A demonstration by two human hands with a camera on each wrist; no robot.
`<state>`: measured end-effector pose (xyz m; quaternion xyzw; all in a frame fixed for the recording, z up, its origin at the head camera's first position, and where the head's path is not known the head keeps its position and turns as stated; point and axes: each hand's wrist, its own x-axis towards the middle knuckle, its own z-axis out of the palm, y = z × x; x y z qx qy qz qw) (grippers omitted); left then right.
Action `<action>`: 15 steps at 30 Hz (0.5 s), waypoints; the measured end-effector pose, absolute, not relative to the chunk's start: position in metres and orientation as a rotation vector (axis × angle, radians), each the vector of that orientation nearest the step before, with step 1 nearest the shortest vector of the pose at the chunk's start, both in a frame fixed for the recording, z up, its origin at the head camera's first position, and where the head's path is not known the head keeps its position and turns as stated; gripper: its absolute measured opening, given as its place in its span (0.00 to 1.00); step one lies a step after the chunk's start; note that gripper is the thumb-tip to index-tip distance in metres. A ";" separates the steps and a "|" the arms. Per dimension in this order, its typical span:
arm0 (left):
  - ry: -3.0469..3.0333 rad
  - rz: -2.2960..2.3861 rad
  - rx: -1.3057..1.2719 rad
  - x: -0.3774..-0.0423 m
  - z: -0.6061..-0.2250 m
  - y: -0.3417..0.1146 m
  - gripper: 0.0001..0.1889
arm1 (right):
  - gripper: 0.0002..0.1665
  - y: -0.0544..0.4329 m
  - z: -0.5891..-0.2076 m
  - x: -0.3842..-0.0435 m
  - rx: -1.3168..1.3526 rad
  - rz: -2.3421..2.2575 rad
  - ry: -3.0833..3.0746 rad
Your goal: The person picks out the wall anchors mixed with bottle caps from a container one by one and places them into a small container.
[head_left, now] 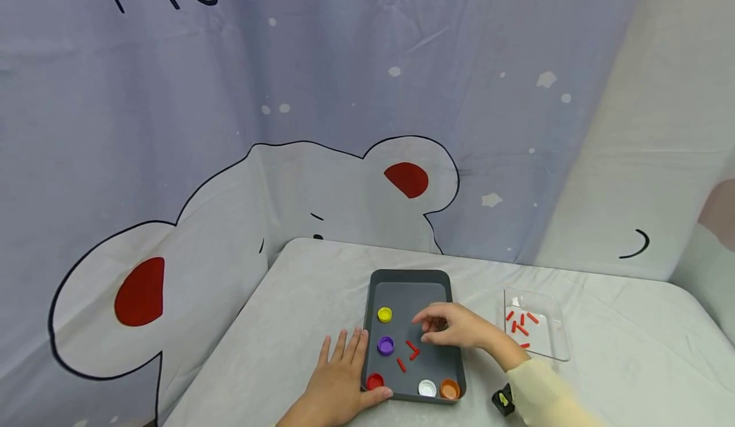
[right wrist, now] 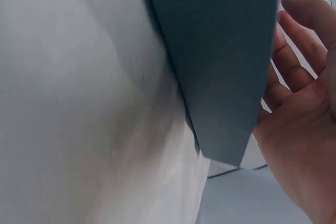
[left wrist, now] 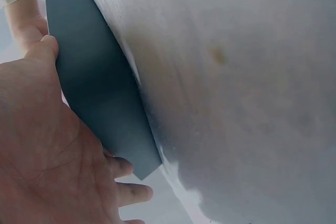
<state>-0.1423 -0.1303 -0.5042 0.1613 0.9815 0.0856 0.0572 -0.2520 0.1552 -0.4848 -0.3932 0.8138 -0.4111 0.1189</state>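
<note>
A dark grey tray (head_left: 410, 296) holds small round caps: a yellow cap (head_left: 385, 314), a purple cap (head_left: 386, 345), a red cap (head_left: 375, 381), a white cap (head_left: 427, 388) and an orange cap (head_left: 450, 389). Three short red sticks (head_left: 401, 364) lie loose between them. My left hand (head_left: 339, 379) rests at the tray's near left corner, fingers straight, thumb over the front rim. Over the tray's right side hovers my right hand (head_left: 453, 326), its fingers loosely bent and nothing showing between them. The left wrist view shows the tray's outer wall (left wrist: 100, 77) beside my palm.
To the right of the tray stands a clear plastic box (head_left: 548, 331) with several red sticks (head_left: 522, 329) in it. A white cloth (head_left: 620, 350) covers the table. Behind it hangs a printed curtain (head_left: 344, 82). A black wrist device (head_left: 503, 400) is at my right sleeve.
</note>
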 end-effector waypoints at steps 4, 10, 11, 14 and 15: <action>2.972 0.248 0.482 -0.143 -0.505 -0.130 0.60 | 0.17 0.147 -0.485 -0.248 -1.163 -1.187 2.351; 2.976 0.243 0.494 -0.142 -0.505 -0.130 0.60 | 0.16 0.137 -0.488 -0.246 -1.243 -1.110 2.347; 2.976 0.243 0.496 -0.142 -0.504 -0.131 0.60 | 0.16 0.136 -0.488 -0.246 -1.264 -1.094 2.349; 2.976 0.247 0.501 -0.142 -0.504 -0.131 0.60 | 0.16 0.133 -0.491 -0.247 -1.310 -1.037 2.365; 2.975 0.249 0.503 -0.142 -0.503 -0.131 0.60 | 0.16 0.133 -0.491 -0.247 -1.328 -1.015 2.372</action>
